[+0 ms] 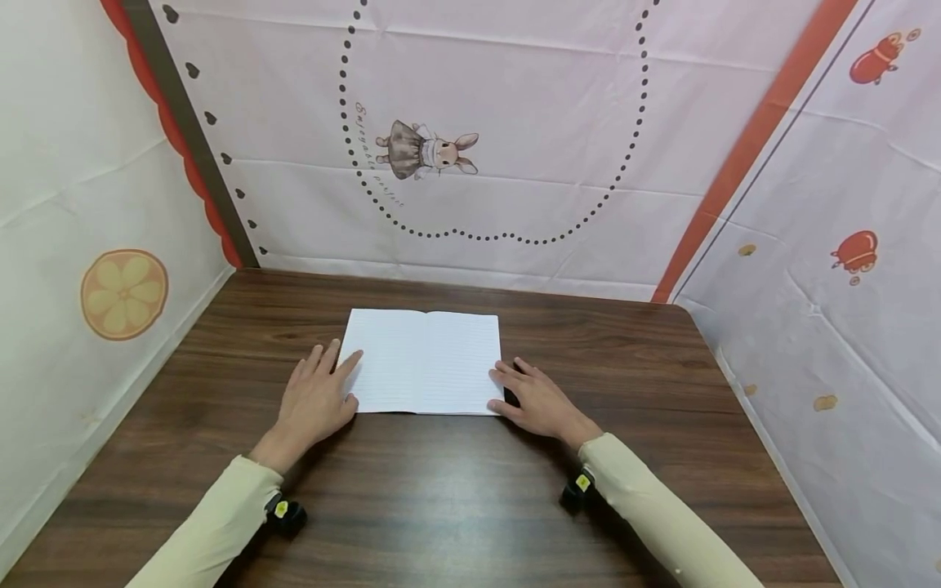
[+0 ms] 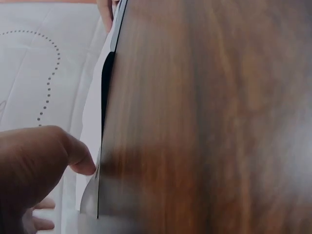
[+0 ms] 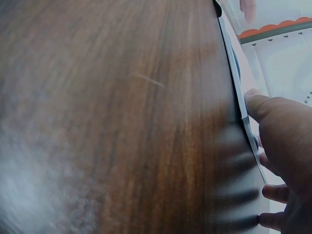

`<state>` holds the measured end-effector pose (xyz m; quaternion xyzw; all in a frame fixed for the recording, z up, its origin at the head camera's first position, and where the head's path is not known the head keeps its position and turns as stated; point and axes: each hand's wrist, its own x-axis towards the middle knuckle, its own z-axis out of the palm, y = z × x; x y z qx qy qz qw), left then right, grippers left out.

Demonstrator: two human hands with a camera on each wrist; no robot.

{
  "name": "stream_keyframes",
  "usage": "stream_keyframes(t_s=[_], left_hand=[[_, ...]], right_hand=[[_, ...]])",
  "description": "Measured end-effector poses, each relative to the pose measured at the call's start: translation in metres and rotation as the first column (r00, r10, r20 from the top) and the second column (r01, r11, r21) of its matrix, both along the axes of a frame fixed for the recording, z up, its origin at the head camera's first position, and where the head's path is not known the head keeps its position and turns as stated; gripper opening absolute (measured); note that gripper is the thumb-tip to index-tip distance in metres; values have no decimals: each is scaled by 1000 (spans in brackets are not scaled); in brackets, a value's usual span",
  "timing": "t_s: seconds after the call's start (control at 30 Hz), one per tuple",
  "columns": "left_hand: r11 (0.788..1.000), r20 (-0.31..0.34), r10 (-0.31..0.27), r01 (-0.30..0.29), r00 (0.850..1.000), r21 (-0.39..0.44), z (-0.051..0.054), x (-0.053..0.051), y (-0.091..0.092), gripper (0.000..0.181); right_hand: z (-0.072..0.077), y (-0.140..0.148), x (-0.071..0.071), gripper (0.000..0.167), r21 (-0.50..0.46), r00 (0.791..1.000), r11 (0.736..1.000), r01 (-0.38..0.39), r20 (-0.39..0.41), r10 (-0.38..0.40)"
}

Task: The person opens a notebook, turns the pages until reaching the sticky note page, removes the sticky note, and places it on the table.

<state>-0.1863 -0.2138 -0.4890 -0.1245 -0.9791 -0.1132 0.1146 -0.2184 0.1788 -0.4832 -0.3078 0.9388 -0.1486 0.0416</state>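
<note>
A ruled notebook, spread to two lined pages, lies on the dark wood-grain counter between the fingers of both hands. The left hand has its fingers splayed wide at the notebook's left side, the index fingertip over the page and the thumb at the near corner. The right hand lies at the right side, fingers extended and apart from the thumb, the tips at the page edge. Between the two thumbs, part of the near edge bows slightly off the counter. Behind the fingers, pale sleeves cover the forearms, each with a black wrist device. Well beyond the fingertips hangs a white cloth printed with a rabbit.
</note>
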Motion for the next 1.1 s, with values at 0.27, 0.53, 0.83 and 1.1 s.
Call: stream_keyframes(t_s=[0.27,0.53,0.83,1.1], left_hand=[[979,149,-195,201,970,-33,-6,0,-13,47],[972,210,-235,228,949,60,-10,2,-24,58],[968,211,-250,236,945,88,-11,0,-26,63],[969,211,-244,227,946,101,-10,0,-27,63]], right_hand=[[0,1,1,65,0,1000,1000,0,-1,0],[1,3,-1,66,15,1000,1000,-10,11,10],[4,10,-4,67,13,996,999,-44,77,43],[9,11,-4,67,2,993,998,-60,102,60]])
